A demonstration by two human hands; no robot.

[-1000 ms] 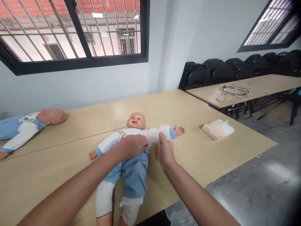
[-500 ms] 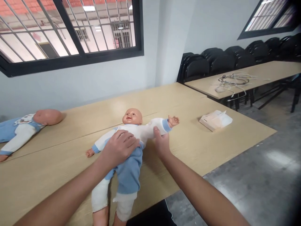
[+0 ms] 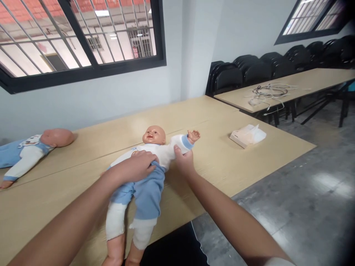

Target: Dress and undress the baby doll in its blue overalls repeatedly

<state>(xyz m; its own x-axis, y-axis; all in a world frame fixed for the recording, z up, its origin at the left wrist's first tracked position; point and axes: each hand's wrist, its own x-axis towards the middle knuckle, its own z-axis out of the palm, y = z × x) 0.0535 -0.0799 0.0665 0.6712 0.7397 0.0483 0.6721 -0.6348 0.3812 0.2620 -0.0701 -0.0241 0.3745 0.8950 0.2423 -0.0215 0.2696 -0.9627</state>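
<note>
A baby doll (image 3: 146, 181) in a white top and blue trousers lies on its back on the wooden table (image 3: 210, 155), head toward the wall. My left hand (image 3: 135, 167) rests palm down on the doll's belly, fingers stretched across the waist. My right hand (image 3: 183, 159) is closed round the doll's outstretched arm just below the blue cuff, lifting it slightly. The doll's legs hang over the table's near edge.
A second doll (image 3: 30, 151) in blue lies at the far left of the table. A tissue pack (image 3: 246, 135) sits to the right. Behind stands another table with cables (image 3: 266, 92) and a row of black chairs (image 3: 249, 74). Grey floor lies to the right.
My left hand slid from the doll's chest down to its belly. My right hand stayed on the doll's arm, which has bent upward. The view shifted slightly right.
</note>
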